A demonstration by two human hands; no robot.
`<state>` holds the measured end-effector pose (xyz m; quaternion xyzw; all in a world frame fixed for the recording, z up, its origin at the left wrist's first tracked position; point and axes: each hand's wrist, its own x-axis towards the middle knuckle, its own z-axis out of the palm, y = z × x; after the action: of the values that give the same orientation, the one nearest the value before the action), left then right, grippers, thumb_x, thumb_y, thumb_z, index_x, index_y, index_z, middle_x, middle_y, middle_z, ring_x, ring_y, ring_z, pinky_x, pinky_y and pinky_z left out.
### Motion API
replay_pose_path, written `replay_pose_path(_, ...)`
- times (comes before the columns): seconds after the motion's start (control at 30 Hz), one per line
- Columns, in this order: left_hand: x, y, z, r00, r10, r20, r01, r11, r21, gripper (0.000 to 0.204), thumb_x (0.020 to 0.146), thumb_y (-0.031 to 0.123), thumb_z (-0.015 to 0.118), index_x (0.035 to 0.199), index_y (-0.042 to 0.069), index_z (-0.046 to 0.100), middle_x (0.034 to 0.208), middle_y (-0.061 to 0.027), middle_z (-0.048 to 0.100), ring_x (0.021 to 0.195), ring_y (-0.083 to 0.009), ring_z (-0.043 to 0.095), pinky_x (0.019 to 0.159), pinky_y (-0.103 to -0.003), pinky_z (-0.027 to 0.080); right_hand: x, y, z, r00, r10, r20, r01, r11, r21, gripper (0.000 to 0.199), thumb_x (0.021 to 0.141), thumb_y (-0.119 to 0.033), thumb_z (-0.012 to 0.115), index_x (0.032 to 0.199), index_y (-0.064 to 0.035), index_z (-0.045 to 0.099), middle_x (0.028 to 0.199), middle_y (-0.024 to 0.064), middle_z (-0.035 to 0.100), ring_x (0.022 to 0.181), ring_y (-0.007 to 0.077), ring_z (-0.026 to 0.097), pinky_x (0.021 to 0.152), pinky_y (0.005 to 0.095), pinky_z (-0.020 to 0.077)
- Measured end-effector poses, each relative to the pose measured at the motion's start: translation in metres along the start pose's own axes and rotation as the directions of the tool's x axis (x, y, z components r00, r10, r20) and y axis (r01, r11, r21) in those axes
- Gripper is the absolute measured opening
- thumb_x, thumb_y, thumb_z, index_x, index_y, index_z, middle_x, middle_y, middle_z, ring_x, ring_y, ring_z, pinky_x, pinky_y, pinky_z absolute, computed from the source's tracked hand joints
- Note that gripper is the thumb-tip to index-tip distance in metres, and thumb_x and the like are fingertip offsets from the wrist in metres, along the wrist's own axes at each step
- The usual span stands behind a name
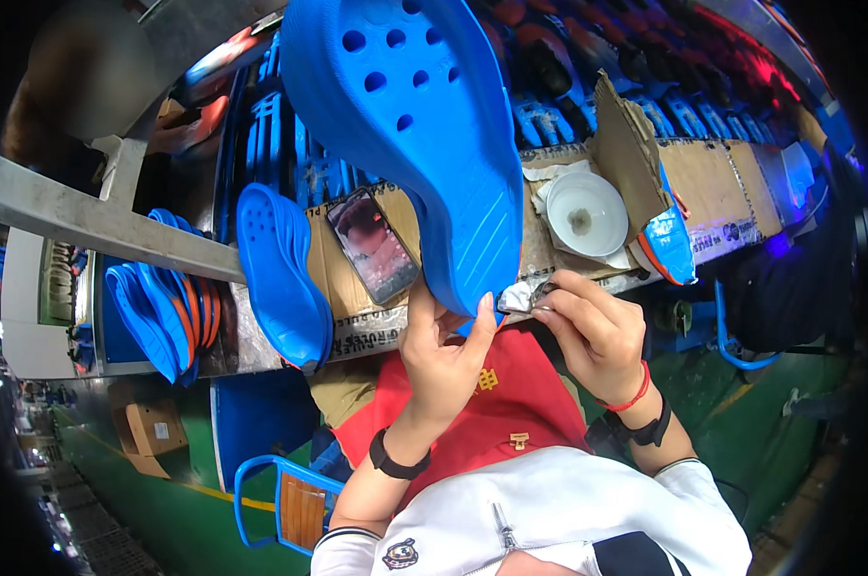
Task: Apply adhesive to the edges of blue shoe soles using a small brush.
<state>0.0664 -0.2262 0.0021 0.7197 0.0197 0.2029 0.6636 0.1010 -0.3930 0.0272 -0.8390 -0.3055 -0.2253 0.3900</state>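
A large blue shoe sole (pixel 458 178) with round holes at its far end stands tilted up in front of me. My left hand (pixel 441 357) grips its near end, thumb on the surface and fingers behind. My right hand (pixel 595 334) is closed in a pinch beside that same end. Between its fingertips is a small crumpled white and dark piece (pixel 517 297), touching or almost touching the sole's edge; its kind is not clear. Right of the sole sits a white bowl (pixel 608 213) with a little cloudy stuff in it.
Another blue sole (pixel 278 274) lies left of a phone (pixel 373 246) on the cardboard-covered bench. More blue and orange soles (pixel 155 312) stand at the left edge. A cardboard flap (pixel 628 144) rises behind the bowl. A metal bar (pixel 107 223) crosses the left side.
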Motion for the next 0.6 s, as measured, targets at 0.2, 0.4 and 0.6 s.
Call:
replay_pose_path(0.2, 0.000, 0.001, 0.000, 0.999, -0.028, -0.027, 0.027, 0.999, -0.021, 0.050, 0.085, -0.001, 0.066, 0.129, -0.007, 0.042, 0.103, -0.0169, 0.066, 0.092, -0.0191, 0.066, 0.077, -0.031, 0.056, 0.001, 0.000, -0.001, 0.999, 0.041, -0.005, -0.041, 0.997, -0.069, 0.019, 0.071, -0.002, 0.077, 0.086, -0.0014, 0.065, 0.090, 0.0145, 0.068, 0.061, 0.0257, 0.066, 0.051, 0.0304, 0.0506)
replay_pose_path(0.4, -0.002, 0.001, -0.001, 1.000, -0.018, -0.017, 0.018, 1.000, -0.005, 0.054, 0.085, -0.001, 0.066, 0.132, -0.007, 0.040, 0.104, -0.0169, 0.066, 0.093, -0.0198, 0.066, 0.078, -0.031, 0.056, 0.000, 0.002, -0.004, 0.998, 0.050, -0.027, -0.051, 0.997, -0.061, 0.020, 0.071, 0.000, 0.076, 0.087, -0.0009, 0.065, 0.091, 0.0150, 0.067, 0.062, 0.0264, 0.066, 0.052, 0.0309, 0.0509)
replay_pose_path(0.6, -0.006, -0.001, -0.001, 1.000, 0.003, -0.011, -0.003, 1.000, -0.004, 0.056, 0.085, -0.001, 0.066, 0.134, -0.007, 0.039, 0.105, -0.0170, 0.065, 0.094, -0.0202, 0.066, 0.079, -0.032, 0.056, -0.002, 0.000, -0.010, 0.996, 0.087, -0.035, -0.088, 0.995, -0.039, 0.020, 0.070, 0.001, 0.077, 0.086, 0.0001, 0.065, 0.091, 0.0155, 0.067, 0.062, 0.0264, 0.066, 0.052, 0.0308, 0.0509)
